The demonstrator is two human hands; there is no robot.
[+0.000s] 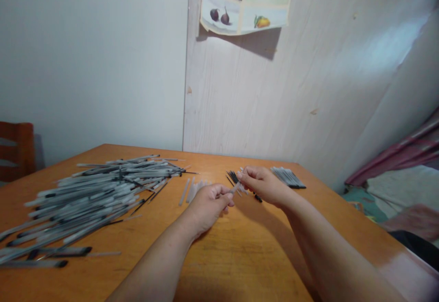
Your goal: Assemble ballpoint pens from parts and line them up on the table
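Note:
Between my two hands, above the middle of the table, is a short frosted translucent tube (235, 187) that looks like a pen barrel. My left hand (210, 205) pinches its lower end between thumb and fingers. At its upper end, the fingertips of my right hand (261, 184) are closed on it; whether they also hold a smaller part is too small to tell. Just beyond my left hand lie several loose translucent tubes (188, 192). Thin black sticks (232, 176) and small black pieces (258, 198) lie behind and below my right hand, partly hidden.
A large heap of frosted pens with black ends (103, 192) covers the left of the wooden table (219, 256). Farther right, a neat row of similar pens (288, 177) lies near the edge. A wooden chair (24, 148) stands at left; bedding (394, 192) is at right.

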